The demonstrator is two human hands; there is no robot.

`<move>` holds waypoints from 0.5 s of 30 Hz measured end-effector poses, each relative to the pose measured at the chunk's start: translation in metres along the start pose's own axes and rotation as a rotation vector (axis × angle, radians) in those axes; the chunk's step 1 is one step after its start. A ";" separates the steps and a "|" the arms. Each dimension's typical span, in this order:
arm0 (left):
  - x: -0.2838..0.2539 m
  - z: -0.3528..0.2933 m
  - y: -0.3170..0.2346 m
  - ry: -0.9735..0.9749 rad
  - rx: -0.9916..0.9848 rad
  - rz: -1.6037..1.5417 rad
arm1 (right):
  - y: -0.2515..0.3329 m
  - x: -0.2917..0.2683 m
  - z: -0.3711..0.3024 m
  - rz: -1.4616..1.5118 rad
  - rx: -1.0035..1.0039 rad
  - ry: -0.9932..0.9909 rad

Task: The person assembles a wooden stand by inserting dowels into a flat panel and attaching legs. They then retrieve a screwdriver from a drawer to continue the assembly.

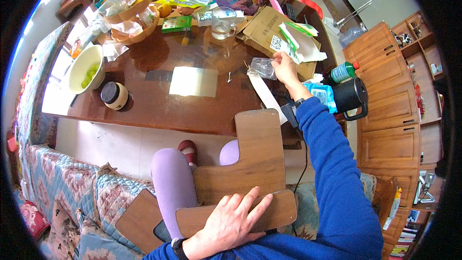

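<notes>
My left hand lies with fingers spread on a narrow wood-grain board with rounded corners across my lap. Just beyond it, a larger L-shaped wood-grain board rests on my legs and reaches toward the table edge. My right hand is stretched out over the table, its fingers pinched at the right edge of a small transparent plastic bag. What the bag holds is too small to make out. Beside it lies a long white strip.
On the table stand a bowl of grapes, a dark-lidded jar, a glass mug and a flattened carton. A black kettle and blue wipes pack are right of my arm. Another board leans on the sofa.
</notes>
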State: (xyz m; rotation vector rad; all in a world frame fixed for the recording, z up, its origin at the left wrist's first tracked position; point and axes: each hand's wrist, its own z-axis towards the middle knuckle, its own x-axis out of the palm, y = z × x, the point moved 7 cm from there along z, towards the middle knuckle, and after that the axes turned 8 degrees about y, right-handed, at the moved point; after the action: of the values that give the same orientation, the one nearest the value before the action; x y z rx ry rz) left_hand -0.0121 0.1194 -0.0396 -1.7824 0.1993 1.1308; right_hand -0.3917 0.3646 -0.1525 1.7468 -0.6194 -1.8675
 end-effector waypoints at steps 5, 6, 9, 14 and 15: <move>-0.007 0.005 0.002 0.005 0.015 -0.013 | 0.044 0.023 0.017 -0.336 -0.254 -0.006; -0.008 0.005 0.003 0.002 0.016 -0.016 | 0.047 0.039 0.023 -0.294 -0.264 0.091; -0.010 0.006 0.006 -0.001 0.000 -0.009 | 0.050 0.075 0.034 -0.498 -0.365 0.177; -0.004 0.006 0.009 0.009 -0.041 -0.075 | 0.037 0.089 0.053 -0.539 -0.417 0.179; -0.003 0.007 0.009 0.018 -0.048 -0.087 | 0.033 0.086 0.051 -0.546 -0.368 0.182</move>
State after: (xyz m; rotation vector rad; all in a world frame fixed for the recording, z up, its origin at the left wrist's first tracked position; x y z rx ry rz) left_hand -0.0233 0.1194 -0.0438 -1.8270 0.1052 1.0663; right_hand -0.4450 0.2833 -0.1938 1.9164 0.2926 -1.9625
